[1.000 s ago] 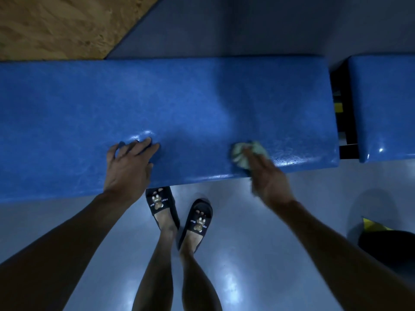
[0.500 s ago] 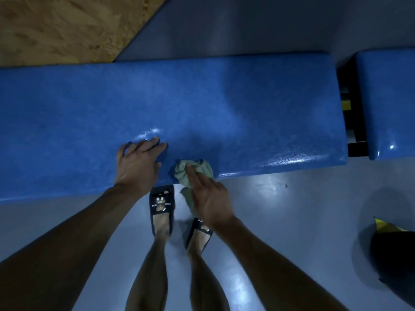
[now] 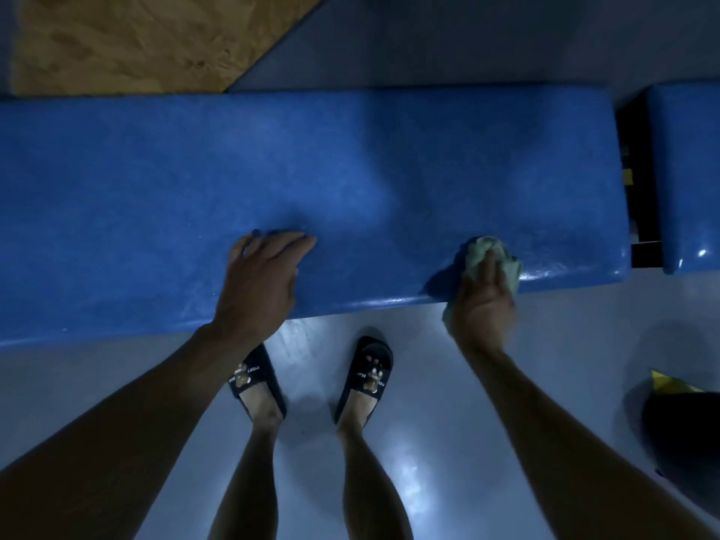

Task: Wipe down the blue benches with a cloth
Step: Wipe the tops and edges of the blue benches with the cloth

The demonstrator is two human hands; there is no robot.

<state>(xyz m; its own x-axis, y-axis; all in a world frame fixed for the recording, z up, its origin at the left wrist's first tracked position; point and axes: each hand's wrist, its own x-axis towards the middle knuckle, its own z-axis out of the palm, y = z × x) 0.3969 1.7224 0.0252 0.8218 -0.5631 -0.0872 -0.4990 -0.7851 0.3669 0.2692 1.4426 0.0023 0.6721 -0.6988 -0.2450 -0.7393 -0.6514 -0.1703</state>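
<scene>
Two bare legs rise from the bottom centre of the frame, the feet in a pair of black slippers (image 3: 366, 378) standing on the pale glossy floor (image 3: 448, 403). At the lower right edge sits a dark rounded object (image 3: 682, 434) with a scrap of yellow showing at its top — what it is cannot be made out.

Just above the feet, both forearms reach up to the near edge of the long blue bench (image 3: 156, 196), which spans the frame from the left edge almost to the right. The left hand (image 3: 259, 282) lies flat on the bench top at centre, fingers straight and spread, holding nothing. The right hand (image 3: 485, 302) is right of centre at the bench's front edge, its fingers curled over a crumpled pale green cloth (image 3: 481, 253) and pressing it against the padding; part of the cloth pokes out below the palm.

Past a dark gap at the right, a second blue bench (image 3: 685, 169) begins. Farther up, grey flooring lies beyond the bench — and a board of pressed wood chips (image 3: 136, 40) fills the upper left corner.
</scene>
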